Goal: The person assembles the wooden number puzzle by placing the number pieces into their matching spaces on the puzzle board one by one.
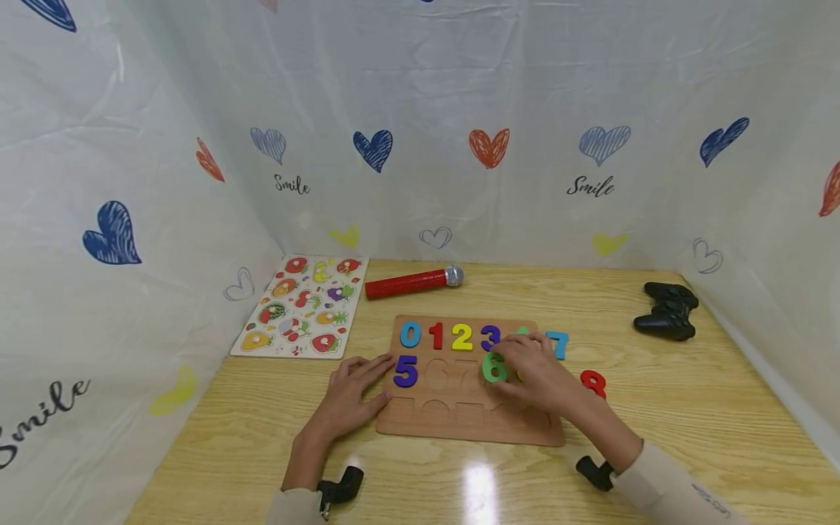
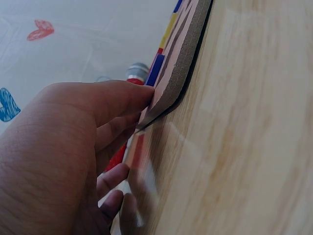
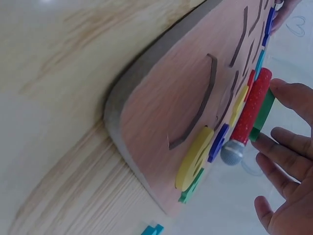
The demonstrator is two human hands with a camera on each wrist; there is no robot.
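Note:
My right hand (image 1: 534, 370) pinches a green number 6 (image 1: 494, 367) between thumb and fingers; the right wrist view shows the green piece (image 3: 263, 115) raised above the wooden number board (image 1: 420, 421). At the board's left edge, my left hand (image 1: 354, 394) touches it with thumb and fingers extended. Blue 0 (image 1: 410, 335), red 1 (image 1: 436, 336), yellow 2 (image 1: 462, 337) and purple 3 (image 1: 490, 337) fill the top row, with a green piece (image 1: 523, 331) partly hidden. Purple 5 (image 1: 405, 371) lies below the 0. A yellow piece (image 3: 194, 159) rests on the board beneath my right hand.
Blue 7 (image 1: 558, 344) and red 8 (image 1: 593, 383) lie right of the board. Behind it is a red microphone (image 1: 413, 283). A fruit puzzle board (image 1: 305, 306) is at back left, and a black game controller (image 1: 666, 311) at far right. Printed curtains surround the table.

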